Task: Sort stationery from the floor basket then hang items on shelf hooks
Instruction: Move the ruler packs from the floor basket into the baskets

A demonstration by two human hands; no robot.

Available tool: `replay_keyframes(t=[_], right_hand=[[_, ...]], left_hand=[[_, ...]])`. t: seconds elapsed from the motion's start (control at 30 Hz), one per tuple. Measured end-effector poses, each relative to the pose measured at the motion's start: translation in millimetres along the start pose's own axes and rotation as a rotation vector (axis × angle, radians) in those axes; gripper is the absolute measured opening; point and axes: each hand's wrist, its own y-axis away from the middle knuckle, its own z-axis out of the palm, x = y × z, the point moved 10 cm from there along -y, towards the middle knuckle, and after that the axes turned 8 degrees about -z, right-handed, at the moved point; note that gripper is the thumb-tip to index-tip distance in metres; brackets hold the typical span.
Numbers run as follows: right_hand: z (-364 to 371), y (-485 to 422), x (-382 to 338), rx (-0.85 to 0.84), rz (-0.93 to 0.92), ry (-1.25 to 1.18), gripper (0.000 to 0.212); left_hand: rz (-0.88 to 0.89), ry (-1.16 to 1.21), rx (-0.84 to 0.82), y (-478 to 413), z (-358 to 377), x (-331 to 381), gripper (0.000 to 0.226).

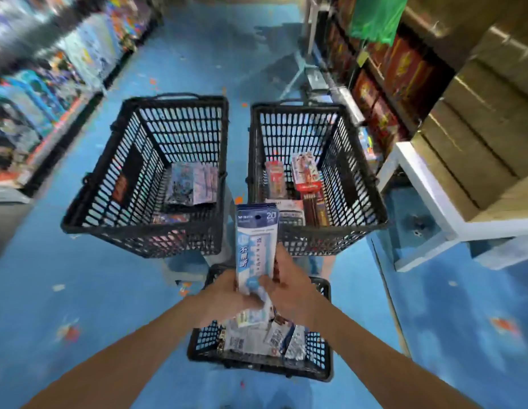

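Observation:
I hold a stack of blue-and-white ruler packs (256, 246) upright over the near floor basket (321, 370). My left hand (224, 293) grips the stack's lower left edge. From the right side my right hand (289, 287) grips the same stack. The near basket holds several more white and blue packs (257, 338). Beyond it stand two black baskets side by side. The left basket (144, 231) holds a few printed card packs (192, 184). The right basket (316, 240) holds red pencil packs (310, 187) and a calculator pack (290, 216).
The floor (94, 290) is blue. Shelves of colourful goods (44, 93) line the left side. On the right, shelves of red boxes (398, 72) and stacked cardboard boxes (478, 137) sit on a white stand (428, 202). A folded stand (301, 72) lies further down the aisle.

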Motion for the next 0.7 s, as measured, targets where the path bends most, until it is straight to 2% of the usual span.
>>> replay_keyframes(t=[0.1, 0.33, 0.4, 0.53, 0.7], right_hand=[[-30, -9, -49, 0.018, -0.009, -0.008, 0.040], [-88, -47, -145, 0.128, -0.069, -0.111, 0.044], [-91, -62, -161, 0.133, -0.072, -0.114, 0.039], [-88, -102, -192, 0.145, -0.040, -0.126, 0.027], [-56, -175, -200, 0.155, 0.026, -0.140, 0.022]], left_hand=[[0.022, 0.019, 0.029, 32, -19, 53, 0.036], [0.050, 0.096, 0.035, 77, -63, 152, 0.050], [0.062, 0.113, 0.038, 86, -80, 172, 0.049], [0.074, 0.204, 0.026, 92, -125, 193, 0.039], [0.047, 0.279, 0.092, 71, -197, 188, 0.036]])
